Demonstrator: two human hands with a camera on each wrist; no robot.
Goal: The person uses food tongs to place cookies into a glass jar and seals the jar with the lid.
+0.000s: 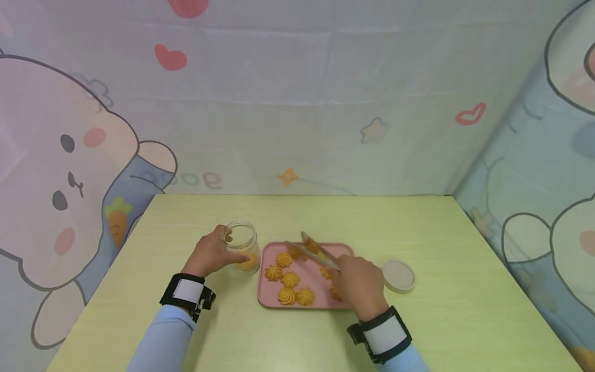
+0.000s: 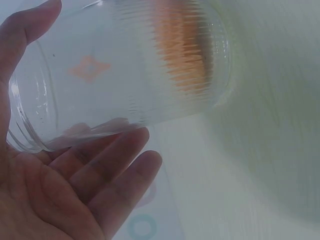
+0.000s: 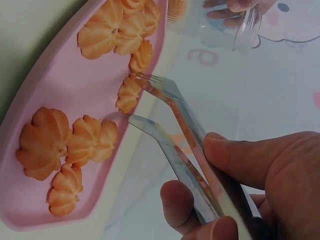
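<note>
My left hand (image 1: 211, 254) holds an upright clear glass jar (image 1: 241, 238), thumb on one side and fingers on the other. A piped cookie (image 2: 182, 52) lies at the jar's bottom, blurred by the ribbed glass. My right hand (image 1: 360, 285) grips metal tongs (image 3: 186, 125) over the far part of a pink tray (image 1: 312, 275). Their parted tips stand on either side of a cookie (image 3: 128, 94) near the tray's far edge; whether they touch it I cannot tell. Several golden swirl cookies (image 1: 290, 279) lie on the tray, some hidden behind the right hand.
A round whitish lid (image 1: 398, 276) lies on the table to the right of the tray, close to my right hand. The pale yellow-green table (image 1: 465, 289) ends at a printed cloth backdrop (image 1: 279, 129) behind.
</note>
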